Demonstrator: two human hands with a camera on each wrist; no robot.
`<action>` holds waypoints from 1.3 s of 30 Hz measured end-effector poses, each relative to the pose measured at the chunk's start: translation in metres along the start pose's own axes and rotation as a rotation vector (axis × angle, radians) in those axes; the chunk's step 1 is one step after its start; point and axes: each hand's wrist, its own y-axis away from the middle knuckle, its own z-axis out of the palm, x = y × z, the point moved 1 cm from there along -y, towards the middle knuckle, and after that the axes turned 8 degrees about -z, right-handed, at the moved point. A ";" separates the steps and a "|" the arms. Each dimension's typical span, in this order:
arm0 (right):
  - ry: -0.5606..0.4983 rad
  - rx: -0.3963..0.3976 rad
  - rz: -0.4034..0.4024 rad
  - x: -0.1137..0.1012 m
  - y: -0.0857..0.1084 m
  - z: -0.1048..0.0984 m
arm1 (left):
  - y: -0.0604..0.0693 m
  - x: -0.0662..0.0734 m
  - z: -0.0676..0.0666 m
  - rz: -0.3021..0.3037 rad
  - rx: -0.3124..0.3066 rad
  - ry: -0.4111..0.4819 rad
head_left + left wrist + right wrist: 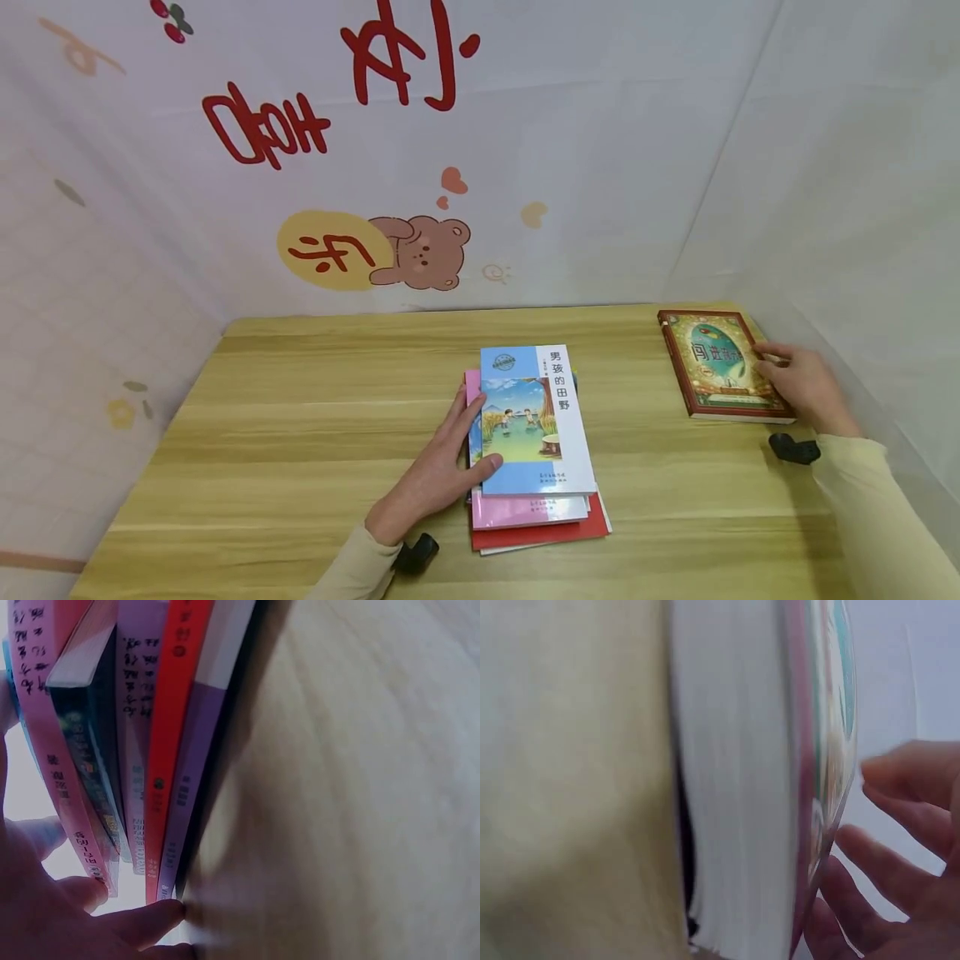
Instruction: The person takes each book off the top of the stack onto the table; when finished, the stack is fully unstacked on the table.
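Several paperbacks lie in an uneven stack near the middle of the table. On top is a blue and white book (577,450) with a picture of children at a pond; below it show a pink book (517,512) and a red book (592,525). My left hand (435,471) rests against the stack's left side, its thumb on the top cover. In the left wrist view its fingertips touch the spines. My right hand (810,385) touches the right edge of a thick book (712,367) with a dark red border and green oval, lying flat at the far right.
The wooden table (300,400) backs onto a printed white cloth wall (600,150). Another white wall (862,225) stands close to the right of the thick book. A black strap piece (795,448) shows at the right wrist, a similar one (416,554) at the left.
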 end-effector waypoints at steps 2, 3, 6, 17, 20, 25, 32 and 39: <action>0.031 0.059 -0.004 -0.007 0.006 0.004 | 0.000 0.000 0.000 -0.002 0.004 0.005; 0.021 0.086 0.000 -0.011 0.010 0.006 | 0.000 0.000 0.001 -0.003 0.006 0.007; -0.020 0.150 0.005 -0.025 0.021 0.011 | 0.000 -0.001 0.001 -0.004 0.013 0.009; -0.210 0.159 -0.113 -0.097 0.051 0.034 | 0.000 -0.002 0.001 -0.003 0.023 0.033; -0.257 0.157 -0.149 -0.115 0.057 0.044 | -0.001 -0.001 0.001 -0.002 0.023 0.033; -0.293 0.133 -0.202 -0.139 0.064 0.061 | 0.000 -0.001 0.001 0.012 0.033 0.030; -0.345 0.074 -0.295 -0.166 0.071 0.084 | 0.000 0.000 0.001 0.011 0.034 0.029; -0.376 -0.011 -0.307 -0.187 0.072 0.105 | -0.002 -0.001 0.001 0.000 0.021 0.029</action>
